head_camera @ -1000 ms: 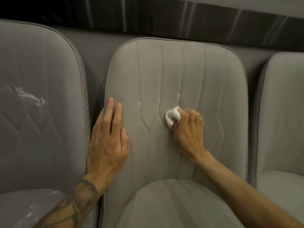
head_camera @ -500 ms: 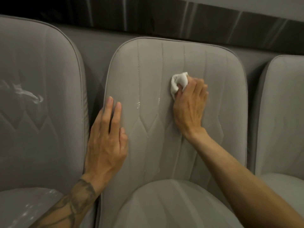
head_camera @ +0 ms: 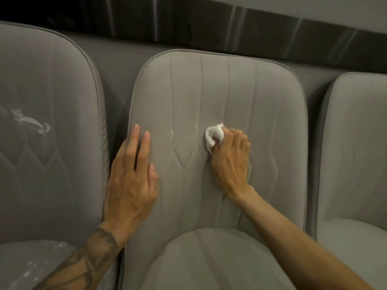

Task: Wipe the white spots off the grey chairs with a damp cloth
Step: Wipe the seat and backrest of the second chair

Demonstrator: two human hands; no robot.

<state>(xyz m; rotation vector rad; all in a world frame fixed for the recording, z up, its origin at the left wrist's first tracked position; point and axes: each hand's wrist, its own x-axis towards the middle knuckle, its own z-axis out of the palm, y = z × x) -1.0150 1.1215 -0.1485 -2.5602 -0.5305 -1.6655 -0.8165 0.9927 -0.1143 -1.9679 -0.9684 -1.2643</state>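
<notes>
Background, bottom to top: smooth grey panel (head_camera: 118,57) spanning the full width. Above it, a dark wall band (head_camera: 209,24) with pale slanted streaks. Top right, a plain light-grey wall (head_camera: 339,7). Light is dim, even and slightly warm.

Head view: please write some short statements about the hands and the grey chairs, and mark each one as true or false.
1. The right hand holds a white cloth against the backrest of the middle chair. True.
2. The left hand grips a spray bottle. False: it lies flat on the middle chair's left edge and holds nothing.
3. The left chair has a white smear on its backrest. True.
4. The middle chair shows no marks. False: white spots show between the two hands.
</notes>
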